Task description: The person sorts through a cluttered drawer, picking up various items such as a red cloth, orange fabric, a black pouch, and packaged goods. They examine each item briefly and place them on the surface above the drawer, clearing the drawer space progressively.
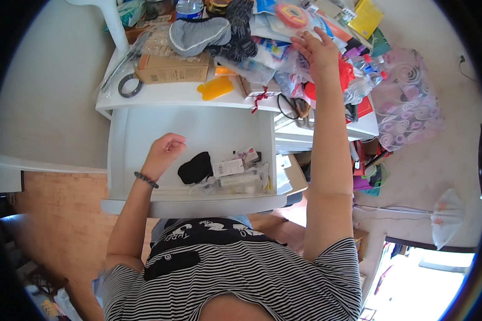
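I'm holding the right hand [315,47] outstretched over the cluttered worktop [168,96], fingers spread near a red ring [291,16]. The left hand [166,151] is hovering above the drawer [144,123], fingers curled inward.

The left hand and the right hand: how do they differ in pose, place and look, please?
The left hand has loosely curled fingers, whereas the right hand has them spread. The left hand is over the open drawer; the right hand is over the crowded desktop. A dark bracelet circles the left wrist; the right wrist has none. Both hands are ungloved.
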